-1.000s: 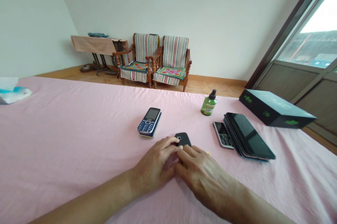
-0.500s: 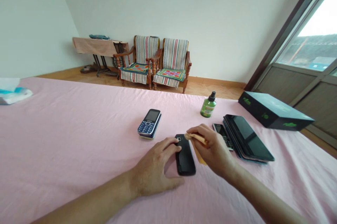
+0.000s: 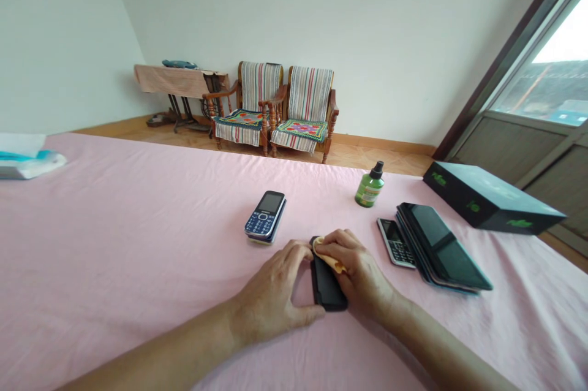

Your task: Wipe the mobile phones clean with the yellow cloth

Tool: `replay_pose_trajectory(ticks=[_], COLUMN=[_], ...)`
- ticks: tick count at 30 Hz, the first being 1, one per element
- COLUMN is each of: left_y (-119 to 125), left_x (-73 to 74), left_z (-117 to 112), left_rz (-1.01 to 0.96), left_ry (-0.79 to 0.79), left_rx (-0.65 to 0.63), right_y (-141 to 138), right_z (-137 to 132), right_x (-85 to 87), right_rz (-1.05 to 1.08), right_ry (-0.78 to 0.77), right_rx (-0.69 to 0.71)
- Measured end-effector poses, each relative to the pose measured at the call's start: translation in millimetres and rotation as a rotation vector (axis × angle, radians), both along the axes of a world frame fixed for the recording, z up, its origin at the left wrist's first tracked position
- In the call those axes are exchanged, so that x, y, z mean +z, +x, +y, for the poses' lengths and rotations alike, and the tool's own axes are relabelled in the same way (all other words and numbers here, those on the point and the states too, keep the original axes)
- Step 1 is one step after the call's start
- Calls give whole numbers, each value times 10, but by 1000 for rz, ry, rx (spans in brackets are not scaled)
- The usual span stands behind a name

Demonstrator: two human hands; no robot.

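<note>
A black mobile phone (image 3: 329,290) lies back side up on the pink bedspread. My left hand (image 3: 272,294) steadies it, fingertips at its upper left edge and thumb by its lower left corner. Bunched in the fingers of my right hand (image 3: 362,271) is a yellow cloth (image 3: 331,261), pressed onto the upper part of the phone's back. The hands and cloth hide that upper end. Up and to the left, a blue keypad phone (image 3: 265,216) rests on top of another flat item.
Right of my hands lie a silver-edged keypad phone (image 3: 395,244) and a stack of tablets (image 3: 443,247). Behind them stand a green spray bottle (image 3: 369,189) and a black box (image 3: 487,198). A tissue pack (image 3: 32,164) sits far left; two chairs (image 3: 275,115) stand beyond the bed.
My right hand has moved left and down, bringing the cloth from beside the phone's top edge onto its back. My left fingers have shifted toward the phone's edge. The view has turned slightly left.
</note>
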State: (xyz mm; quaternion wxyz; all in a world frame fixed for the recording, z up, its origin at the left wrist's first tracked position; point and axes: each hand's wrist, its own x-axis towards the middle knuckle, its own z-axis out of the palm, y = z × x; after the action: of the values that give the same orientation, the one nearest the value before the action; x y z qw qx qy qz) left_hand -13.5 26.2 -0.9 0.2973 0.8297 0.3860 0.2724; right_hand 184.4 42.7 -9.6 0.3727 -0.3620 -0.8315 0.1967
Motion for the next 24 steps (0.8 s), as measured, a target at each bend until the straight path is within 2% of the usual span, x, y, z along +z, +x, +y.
replay_pose_trajectory(ticks=[6,11,17,21,24], left_y=[4,-7,-15,-26,-37], left_x=[-26,-54,-58,-46,-36], left_z=[16,30,45,45,31], left_rz=[-15,25,72,71,82], left_ry=[9,65,62,73,59], left_rx=[-10,-35,-43,-40,-35], right_y=[-10,-41,-36,27,109], right_z=[-340,-540,-593,-634,-568], right_x=[58,14,-3,10,-1], right_rz=[13,-31,-2,28,65], right_ry=[-101,-102,-77,-55,8], right_rx=[60,93,102,156,48])
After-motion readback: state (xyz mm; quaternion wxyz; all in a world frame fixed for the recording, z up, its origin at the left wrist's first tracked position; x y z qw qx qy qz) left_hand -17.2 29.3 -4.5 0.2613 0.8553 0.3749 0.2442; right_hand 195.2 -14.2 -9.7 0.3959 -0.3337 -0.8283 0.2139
